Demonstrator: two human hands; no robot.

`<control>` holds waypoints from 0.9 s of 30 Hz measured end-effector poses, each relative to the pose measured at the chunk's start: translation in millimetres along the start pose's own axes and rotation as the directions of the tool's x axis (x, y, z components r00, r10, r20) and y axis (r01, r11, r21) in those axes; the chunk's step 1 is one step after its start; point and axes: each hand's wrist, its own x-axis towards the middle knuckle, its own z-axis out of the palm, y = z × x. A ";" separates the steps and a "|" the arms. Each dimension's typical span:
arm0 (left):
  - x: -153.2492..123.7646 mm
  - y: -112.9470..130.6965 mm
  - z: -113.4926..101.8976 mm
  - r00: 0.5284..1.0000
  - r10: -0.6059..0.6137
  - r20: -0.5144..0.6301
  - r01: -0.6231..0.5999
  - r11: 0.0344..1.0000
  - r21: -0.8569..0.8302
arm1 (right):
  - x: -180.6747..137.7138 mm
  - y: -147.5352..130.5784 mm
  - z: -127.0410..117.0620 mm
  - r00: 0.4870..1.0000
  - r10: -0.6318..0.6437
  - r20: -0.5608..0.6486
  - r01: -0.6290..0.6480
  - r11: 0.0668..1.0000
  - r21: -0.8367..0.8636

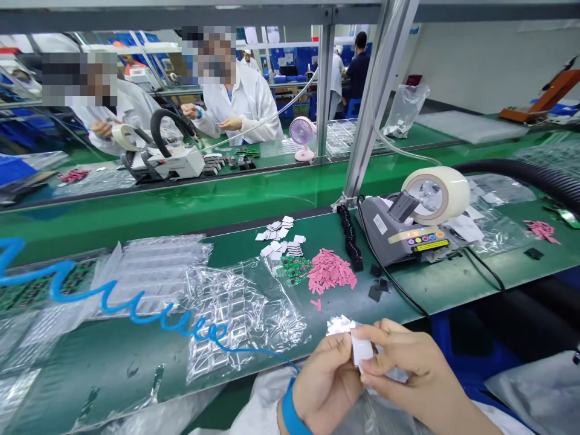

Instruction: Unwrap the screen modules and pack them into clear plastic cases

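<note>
My left hand (328,377) and my right hand (408,362) meet at the bottom centre, both pinched on a small white square piece (361,349). A bit of clear tape or film (339,325) sticks up behind it. A blue wrist strap (292,414) with a coiled blue cord (136,308) sits on my left wrist. On the green mat in front lie a heap of pink strips (330,272), small green circuit boards (294,269) and white square pieces (278,235).
A tape dispenser (403,232) with a big roll of clear tape (437,193) stands at right, its cable trailing to the edge. Clear plastic trays (240,308) lie at left. Two people in white coats work across the green belt (181,208). A small pink fan (302,138) stands behind.
</note>
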 end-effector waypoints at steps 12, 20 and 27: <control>-5.3 2.1 7.9 0.991 0.053 0.126 -0.075 0.981 0.177 | -4.8 -5.7 -3.8 0.992 -0.092 -0.081 0.078 0.984 -0.160; -10.2 0.2 7.4 0.996 0.045 0.075 -0.057 0.984 0.171 | -8.8 -15.4 -7.5 0.977 -0.180 -0.111 0.130 0.926 -0.355; -9.1 -3.8 6.9 0.995 0.020 0.095 -0.031 0.993 0.113 | -13.7 -13.2 -7.0 0.993 -0.088 -0.081 0.072 0.979 -0.189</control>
